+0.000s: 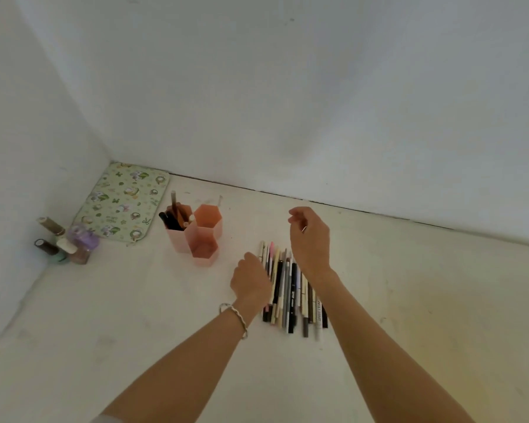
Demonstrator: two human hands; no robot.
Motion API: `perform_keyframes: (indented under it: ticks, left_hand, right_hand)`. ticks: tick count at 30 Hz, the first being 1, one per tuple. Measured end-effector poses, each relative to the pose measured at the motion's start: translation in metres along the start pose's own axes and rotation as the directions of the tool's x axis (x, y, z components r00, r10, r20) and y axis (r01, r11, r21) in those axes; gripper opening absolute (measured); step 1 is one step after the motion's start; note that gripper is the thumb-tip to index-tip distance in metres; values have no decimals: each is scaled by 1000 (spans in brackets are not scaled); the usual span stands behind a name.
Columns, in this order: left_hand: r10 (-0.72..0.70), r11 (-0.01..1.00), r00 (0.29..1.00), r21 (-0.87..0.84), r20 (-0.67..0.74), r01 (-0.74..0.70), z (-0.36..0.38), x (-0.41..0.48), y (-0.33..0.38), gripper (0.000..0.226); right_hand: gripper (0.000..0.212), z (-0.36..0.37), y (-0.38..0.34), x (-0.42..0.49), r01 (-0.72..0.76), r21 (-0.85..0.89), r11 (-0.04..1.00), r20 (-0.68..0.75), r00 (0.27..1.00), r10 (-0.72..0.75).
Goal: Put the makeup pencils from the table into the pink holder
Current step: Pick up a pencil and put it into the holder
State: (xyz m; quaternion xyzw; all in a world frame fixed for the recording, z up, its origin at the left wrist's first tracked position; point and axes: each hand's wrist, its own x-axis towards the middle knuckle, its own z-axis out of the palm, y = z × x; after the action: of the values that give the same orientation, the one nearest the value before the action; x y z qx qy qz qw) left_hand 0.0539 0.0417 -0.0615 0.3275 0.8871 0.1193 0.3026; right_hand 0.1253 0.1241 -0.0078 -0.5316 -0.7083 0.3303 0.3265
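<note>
Several makeup pencils [290, 288] lie side by side in a row on the white table [135, 315]. The pink holder [200, 236], made of three hexagonal cups, stands to their left; its back-left cup holds several pencils [174, 216], and the other two look empty. My left hand [251, 282] is down at the row's left edge, its fingers curled over the leftmost pencils and hidden under the hand. My right hand [309, 236] hovers above the row's far end with loosely curled fingers and nothing visible in it.
Several nail polish bottles [64, 242] cluster at the left by the wall. A green floral mat [122, 201] lies in the back corner. White walls close the table at the back and left.
</note>
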Motion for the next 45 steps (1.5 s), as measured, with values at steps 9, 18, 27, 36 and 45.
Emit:
perform_keyframes:
  ticks: [9,18,27,36,45]
  left_hand:
    - [57,998,997,-6,-49,-57,-18,13,-20,20]
    - [78,989,997,126,-17,-75,-14,10,-23,18]
    - [21,995,999,98,43,-25,-10,11,-11,28]
    - [240,904,944,-302,-225,-302,-84,7,-8,55]
    - [274,716,811,-454,-516,-531,-159,0,-14,84]
  right_hand:
    - [23,29,4,2,-71,32,997,103,992,68]
    - [22,35,4,11,-104,30,994,115,988,100]
    - [25,28,12,12,-96,44,994,103,991,91]
    - [27,50,14,8,-57,-259,964,237,964,120]
    - [14,86,10,-11,232,-736,636,382,918,106]
